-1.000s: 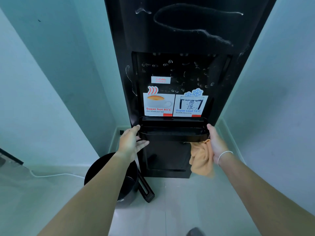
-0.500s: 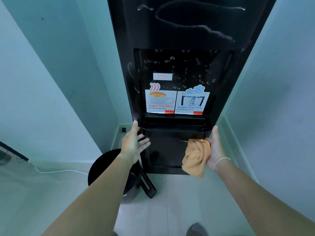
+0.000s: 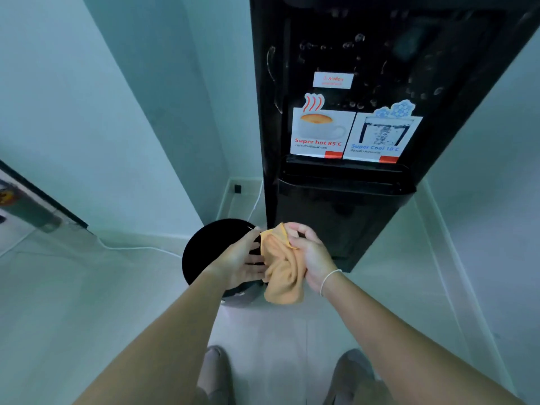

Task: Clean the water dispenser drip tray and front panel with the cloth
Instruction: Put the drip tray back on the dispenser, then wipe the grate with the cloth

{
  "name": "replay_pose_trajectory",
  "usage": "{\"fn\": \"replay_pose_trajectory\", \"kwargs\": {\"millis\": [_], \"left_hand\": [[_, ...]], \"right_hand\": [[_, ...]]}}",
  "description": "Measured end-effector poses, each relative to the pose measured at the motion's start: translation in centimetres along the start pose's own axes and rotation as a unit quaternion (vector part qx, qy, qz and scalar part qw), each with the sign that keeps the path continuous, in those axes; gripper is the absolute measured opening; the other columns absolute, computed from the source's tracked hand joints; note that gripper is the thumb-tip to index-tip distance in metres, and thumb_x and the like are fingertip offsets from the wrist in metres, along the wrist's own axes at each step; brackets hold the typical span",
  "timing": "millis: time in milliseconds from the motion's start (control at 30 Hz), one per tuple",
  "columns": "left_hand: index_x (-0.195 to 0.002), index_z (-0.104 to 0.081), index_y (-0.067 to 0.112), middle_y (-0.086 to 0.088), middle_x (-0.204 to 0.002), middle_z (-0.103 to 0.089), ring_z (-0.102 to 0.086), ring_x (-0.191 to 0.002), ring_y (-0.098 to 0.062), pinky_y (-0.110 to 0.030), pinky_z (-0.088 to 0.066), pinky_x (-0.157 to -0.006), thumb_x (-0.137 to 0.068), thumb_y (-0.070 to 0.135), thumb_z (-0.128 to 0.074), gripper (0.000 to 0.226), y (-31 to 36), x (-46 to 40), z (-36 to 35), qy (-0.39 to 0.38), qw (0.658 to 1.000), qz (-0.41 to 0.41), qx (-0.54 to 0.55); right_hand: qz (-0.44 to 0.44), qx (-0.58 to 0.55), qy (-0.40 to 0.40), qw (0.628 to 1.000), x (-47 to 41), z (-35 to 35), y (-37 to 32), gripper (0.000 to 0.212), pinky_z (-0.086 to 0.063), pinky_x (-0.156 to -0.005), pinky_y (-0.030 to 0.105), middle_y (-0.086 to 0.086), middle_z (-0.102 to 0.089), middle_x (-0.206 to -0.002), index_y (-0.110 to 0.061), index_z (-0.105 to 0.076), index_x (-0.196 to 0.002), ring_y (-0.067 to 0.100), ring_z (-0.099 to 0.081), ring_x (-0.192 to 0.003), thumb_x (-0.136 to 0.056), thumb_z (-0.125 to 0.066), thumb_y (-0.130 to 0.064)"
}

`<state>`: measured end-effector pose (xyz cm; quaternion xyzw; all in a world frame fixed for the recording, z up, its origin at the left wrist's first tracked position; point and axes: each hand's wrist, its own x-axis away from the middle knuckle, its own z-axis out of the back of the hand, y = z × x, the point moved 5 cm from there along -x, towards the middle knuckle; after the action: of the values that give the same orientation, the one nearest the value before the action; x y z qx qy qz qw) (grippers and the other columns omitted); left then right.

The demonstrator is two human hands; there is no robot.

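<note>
Both hands hold the orange cloth (image 3: 283, 270) below the drip tray (image 3: 344, 185): right hand (image 3: 309, 252) pinches its top edge; left hand (image 3: 239, 260), fingers loosely extended, supports its side.

Orange cloth (image 3: 282, 270), black dispenser (image 3: 336, 226)

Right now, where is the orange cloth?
In the head view, the orange cloth hangs low and centre between both hands, left hand and right hand, in front of the black water dispenser and beside the round black bin.
</note>
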<state>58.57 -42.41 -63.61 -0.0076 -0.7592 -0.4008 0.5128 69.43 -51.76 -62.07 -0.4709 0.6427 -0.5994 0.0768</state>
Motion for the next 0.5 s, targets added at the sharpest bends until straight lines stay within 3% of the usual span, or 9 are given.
{"fn": "replay_pose_trajectory", "kwargs": {"millis": [67,167,267,367,500], "left_hand": [[-0.13,-0.048,0.004,-0.022,-0.117,-0.06,-0.062,-0.097,-0.033,-0.041,-0.053,-0.077,-0.092,0.051,-0.049,0.06,-0.4,-0.3,0.8,-0.015,0.999,0.021,0.033],[-0.137,-0.041,0.007,-0.024,-0.132,-0.05,-0.057,-0.109,-0.038,-0.048,-0.046,-0.094,-0.086,0.054,-0.054,0.07,-1.2,-1.5,3.3,0.006,0.997,0.067,0.044],[-0.136,-0.039,0.003,-0.025,-0.125,-0.054,-0.057,-0.105,-0.04,-0.047,-0.048,-0.086,-0.087,0.051,-0.054,0.071,-1.8,-1.7,4.8,0.0,0.994,0.086,0.069],[-0.126,-0.051,0.002,-0.017,-0.109,-0.064,-0.061,-0.1,-0.032,-0.044,-0.048,-0.09,-0.088,0.046,-0.053,0.058,-1.9,-2.2,5.8,-0.007,0.994,0.07,0.083],[-0.103,-0.062,0.013,-0.004,-0.096,-0.066,-0.058,-0.095,-0.022,-0.044,-0.038,-0.103,-0.088,0.041,-0.05,0.034,-1.5,-2.4,6.7,-0.014,0.998,0.043,0.04]], "right_hand": [[-0.01,-0.01,-0.011,1.0,-0.3,-1.7,0.4,0.027,-0.05,-0.073,0.029,0.008,-0.063,-0.102,-0.023,-0.059,-0.1,0.02,-0.062,-0.086,-0.089,-0.048,-0.001],[-0.019,-0.013,-0.023,0.999,-1.1,-3.5,1.2,0.029,-0.05,-0.068,0.027,0.012,-0.061,-0.103,-0.018,-0.055,-0.111,0.019,-0.06,-0.08,-0.09,-0.046,0.0],[-0.019,-0.009,-0.034,0.999,-1.9,-4.8,1.8,0.031,-0.05,-0.068,0.025,0.014,-0.059,-0.108,-0.013,-0.054,-0.116,0.019,-0.06,-0.082,-0.09,-0.045,0.002],[-0.012,0.005,-0.044,0.999,-3.0,-5.7,2.4,0.028,-0.048,-0.076,0.028,0.015,-0.057,-0.118,-0.018,-0.056,-0.106,0.024,-0.057,-0.096,-0.089,-0.045,0.002],[-0.012,0.021,-0.037,0.999,-4.3,-6.1,3.4,0.029,-0.049,-0.079,0.031,0.013,-0.06,-0.112,-0.023,-0.058,-0.1,0.023,-0.058,-0.096,-0.088,-0.047,0.001]]}}
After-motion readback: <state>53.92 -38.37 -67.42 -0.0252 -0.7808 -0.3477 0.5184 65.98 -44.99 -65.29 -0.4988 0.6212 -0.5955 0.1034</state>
